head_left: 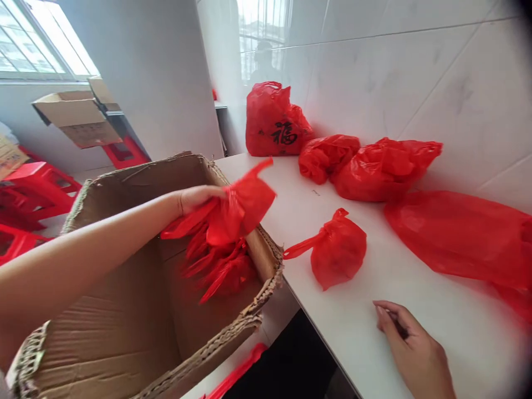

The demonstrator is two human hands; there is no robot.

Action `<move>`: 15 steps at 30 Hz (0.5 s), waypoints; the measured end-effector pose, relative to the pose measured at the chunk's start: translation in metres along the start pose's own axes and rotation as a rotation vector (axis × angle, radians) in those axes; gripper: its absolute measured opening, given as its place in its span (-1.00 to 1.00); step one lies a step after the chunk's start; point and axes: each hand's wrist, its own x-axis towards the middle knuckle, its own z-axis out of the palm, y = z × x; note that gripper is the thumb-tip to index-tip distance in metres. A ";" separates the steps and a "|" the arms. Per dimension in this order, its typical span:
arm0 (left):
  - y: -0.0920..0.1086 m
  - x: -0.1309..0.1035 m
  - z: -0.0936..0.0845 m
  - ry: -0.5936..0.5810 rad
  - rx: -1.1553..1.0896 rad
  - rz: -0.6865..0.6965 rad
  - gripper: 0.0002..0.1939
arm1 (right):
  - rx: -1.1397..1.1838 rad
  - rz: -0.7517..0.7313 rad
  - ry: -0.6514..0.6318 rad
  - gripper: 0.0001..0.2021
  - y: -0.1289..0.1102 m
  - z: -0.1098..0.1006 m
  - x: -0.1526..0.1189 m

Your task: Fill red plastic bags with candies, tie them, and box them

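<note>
My left hand (203, 197) reaches over the open cardboard box (124, 327) and grips a knotted red plastic bag (251, 208) near the box's right wall. Below it, several red bag ends (228, 274) show inside the box, partly hidden by the held bag. On the white table (353, 321), my right hand (415, 349) rests with thumb and forefinger drawn together; I see nothing between them. Just beyond it sits a small tied red bag (338, 252), its twisted handle pointing toward the box.
Along the tiled wall stand a red carrier bag with a black character (278, 124), crumpled red bags (384, 169) and a flat red bag (465, 235). Left of the box are red stools (39, 185) and another carton (81, 119). A red strip (239, 374) lies below the box.
</note>
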 end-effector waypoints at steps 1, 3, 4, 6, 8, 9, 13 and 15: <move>-0.021 -0.002 -0.003 -0.065 0.019 -0.114 -0.67 | -0.019 0.016 0.003 -0.50 0.001 0.000 0.002; -0.064 0.000 -0.002 -0.154 0.077 -0.290 -0.71 | -0.054 0.039 0.010 -0.48 0.001 0.000 0.004; -0.084 0.003 0.002 -0.194 0.110 -0.361 -0.73 | -0.066 0.046 0.015 -0.48 0.000 0.000 0.005; -0.120 0.013 0.017 -0.257 0.187 -0.459 -0.77 | -0.075 0.056 0.025 -0.49 -0.002 0.000 0.005; -0.149 0.027 0.036 -0.284 0.273 -0.499 -0.77 | -0.078 0.052 0.037 -0.50 -0.005 -0.001 0.005; -0.160 0.035 0.045 -0.282 0.322 -0.500 -0.75 | -0.084 0.050 0.045 -0.50 -0.006 -0.001 0.004; -0.189 0.059 0.078 -0.187 0.552 -0.405 -0.65 | -0.089 0.059 0.060 -0.51 -0.011 -0.001 0.001; -0.194 0.063 0.086 -0.113 0.655 -0.300 -0.66 | -0.094 0.063 0.058 -0.51 -0.012 -0.002 0.000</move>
